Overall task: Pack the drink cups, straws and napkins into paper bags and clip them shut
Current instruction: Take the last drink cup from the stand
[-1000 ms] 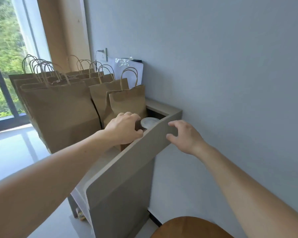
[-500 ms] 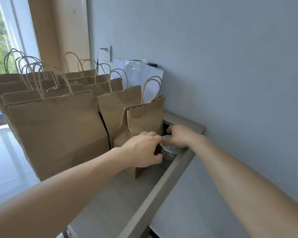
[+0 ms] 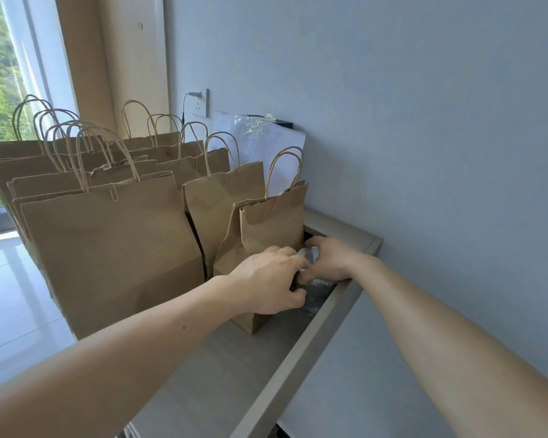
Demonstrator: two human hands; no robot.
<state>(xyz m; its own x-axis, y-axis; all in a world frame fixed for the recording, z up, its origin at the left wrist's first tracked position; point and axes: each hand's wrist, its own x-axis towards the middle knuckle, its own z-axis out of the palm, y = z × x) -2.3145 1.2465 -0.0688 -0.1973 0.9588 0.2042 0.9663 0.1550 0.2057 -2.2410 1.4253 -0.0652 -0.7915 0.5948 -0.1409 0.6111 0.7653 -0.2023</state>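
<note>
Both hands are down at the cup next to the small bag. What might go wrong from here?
1. The cup sits in a tight gap between the small bag and the shelf rim; pulled up at a tilt, it may catch there.
2. The right hand grips only its top, so it may slip when lifted.
3. The left hand crowds the small bag, which may topple against the neighbouring bag.
</note>
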